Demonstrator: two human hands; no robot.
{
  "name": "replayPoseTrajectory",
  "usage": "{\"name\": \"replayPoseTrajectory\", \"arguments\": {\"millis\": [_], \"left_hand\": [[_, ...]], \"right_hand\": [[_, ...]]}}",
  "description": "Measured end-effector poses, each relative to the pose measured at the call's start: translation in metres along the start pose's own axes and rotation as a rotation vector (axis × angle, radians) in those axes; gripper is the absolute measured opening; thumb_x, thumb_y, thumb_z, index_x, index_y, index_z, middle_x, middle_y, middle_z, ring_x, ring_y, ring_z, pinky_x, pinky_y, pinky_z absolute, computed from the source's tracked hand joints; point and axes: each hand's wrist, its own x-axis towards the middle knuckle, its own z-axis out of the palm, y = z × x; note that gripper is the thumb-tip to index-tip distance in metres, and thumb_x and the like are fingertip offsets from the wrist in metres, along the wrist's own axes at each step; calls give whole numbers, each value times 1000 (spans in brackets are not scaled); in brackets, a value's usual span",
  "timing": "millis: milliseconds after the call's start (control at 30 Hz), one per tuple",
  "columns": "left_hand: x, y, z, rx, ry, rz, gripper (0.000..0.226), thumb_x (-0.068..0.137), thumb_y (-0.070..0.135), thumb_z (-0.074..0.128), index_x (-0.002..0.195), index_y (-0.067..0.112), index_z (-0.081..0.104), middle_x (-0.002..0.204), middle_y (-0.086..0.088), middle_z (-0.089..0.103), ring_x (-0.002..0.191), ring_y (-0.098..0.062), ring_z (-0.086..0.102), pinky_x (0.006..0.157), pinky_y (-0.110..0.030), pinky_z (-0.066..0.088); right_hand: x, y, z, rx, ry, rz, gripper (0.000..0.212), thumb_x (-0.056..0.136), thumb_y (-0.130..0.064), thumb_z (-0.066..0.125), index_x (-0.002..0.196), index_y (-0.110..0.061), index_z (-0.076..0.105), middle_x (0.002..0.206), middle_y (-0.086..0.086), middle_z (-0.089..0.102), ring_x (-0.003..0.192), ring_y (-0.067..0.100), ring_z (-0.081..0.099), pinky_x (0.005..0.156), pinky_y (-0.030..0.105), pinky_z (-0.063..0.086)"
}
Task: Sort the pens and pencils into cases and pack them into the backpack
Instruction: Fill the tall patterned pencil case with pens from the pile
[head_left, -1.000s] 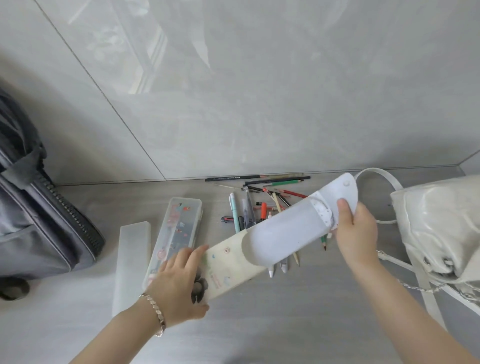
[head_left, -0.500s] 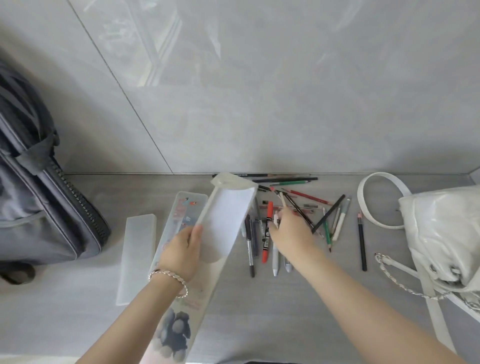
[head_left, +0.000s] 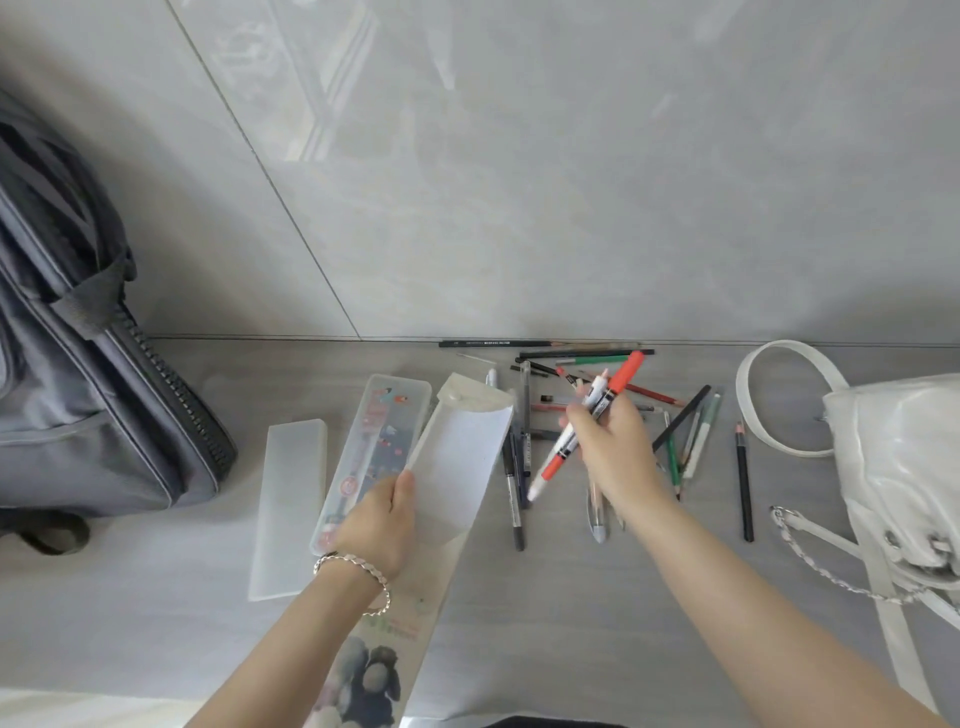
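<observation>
My left hand holds a long white soft pencil case by its left edge, flap open towards the wall. My right hand grips two markers, one white with an orange band and one with an orange cap, lifted above the pile. Several loose pens and pencils lie scattered on the grey floor by the wall. A clear plastic pencil box lies left of the soft case, its frosted lid beside it. A grey backpack stands at the far left.
A white shoulder bag with a strap and chain lies at the right. One black pencil lies apart near it. The tiled wall rises just behind the pile.
My right hand let go of the case's flap, reached into the pile and lifted two markers. My left hand turned the soft case so it points towards the wall.
</observation>
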Motion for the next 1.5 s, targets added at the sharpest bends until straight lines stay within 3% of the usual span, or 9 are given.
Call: {"name": "replayPoseTrajectory", "arguments": {"millis": [100, 267, 433, 567, 767, 900, 1033, 1167, 1500], "left_hand": [[-5, 7, 6, 40, -54, 44, 39, 99, 33, 25, 67, 18, 42, 67, 5, 45, 81, -22, 44, 71, -29, 25], [-15, 17, 18, -29, -93, 143, 37, 99, 30, 29, 73, 13, 49, 68, 3, 49, 75, -21, 48, 64, -29, 32], [-24, 18, 18, -30, -82, 191, 41, 98, 30, 31, 60, 18, 32, 58, 5, 37, 56, -13, 35, 54, -24, 30], [-27, 15, 18, -47, -62, 212, 40, 98, 30, 30, 61, 16, 32, 58, 5, 37, 57, -13, 36, 53, -19, 29], [-20, 10, 7, -120, -40, 130, 42, 99, 28, 29, 65, 10, 46, 60, 4, 43, 61, -16, 42, 58, -25, 33], [-14, 7, 5, -139, -58, 77, 40, 100, 27, 29, 66, 13, 47, 62, 5, 46, 60, -10, 42, 61, -24, 34], [-4, 5, -3, -169, -1, 2, 45, 98, 27, 30, 55, 18, 32, 57, 4, 36, 60, -19, 35, 62, -32, 28], [7, 8, -18, -156, 84, -42, 42, 98, 30, 28, 59, 15, 26, 60, 2, 31, 56, -17, 29, 55, -30, 26], [7, 12, -30, -153, 128, -12, 40, 98, 27, 29, 61, 14, 24, 59, 3, 29, 55, -16, 27, 52, -29, 24]], "right_hand": [[-21, -29, -6, 376, -120, -79, 14, 91, -1, 50, 88, -14, 52, 71, -3, 66, 52, 4, 55, 48, 16, 44], [-44, -21, 7, 127, -434, -92, 7, 78, -11, 68, 81, -17, 65, 85, 11, 70, 65, 11, 58, 61, 23, 48], [-44, -15, 18, 114, -129, -118, 29, 75, -20, 73, 83, -35, 50, 82, -1, 66, 61, 19, 66, 67, 35, 55], [-49, -17, 30, -142, -61, -312, 30, 78, -20, 71, 92, -34, 49, 83, -9, 63, 58, 1, 55, 57, 5, 40], [-43, 0, 59, -730, -75, -664, 58, 82, -51, 37, 123, -15, 54, 86, 6, 65, 96, 28, 58, 81, 30, 51], [-32, 5, 72, -1040, -26, -786, 67, 69, -57, 61, 125, -20, 54, 79, 5, 64, 81, 26, 62, 75, 30, 53], [-20, -15, 73, -644, -71, -946, 20, 77, -26, 59, 89, -13, 68, 63, 1, 65, 64, 23, 61, 72, 29, 48], [7, -28, 50, -296, 75, -459, 12, 84, -18, 57, 89, -14, 68, 75, 1, 70, 66, 15, 58, 65, 30, 46], [54, 23, 62, -942, -204, -5, 32, 89, -21, 54, 115, -5, 45, 104, 15, 64, 93, 34, 63, 63, 31, 42]]}}
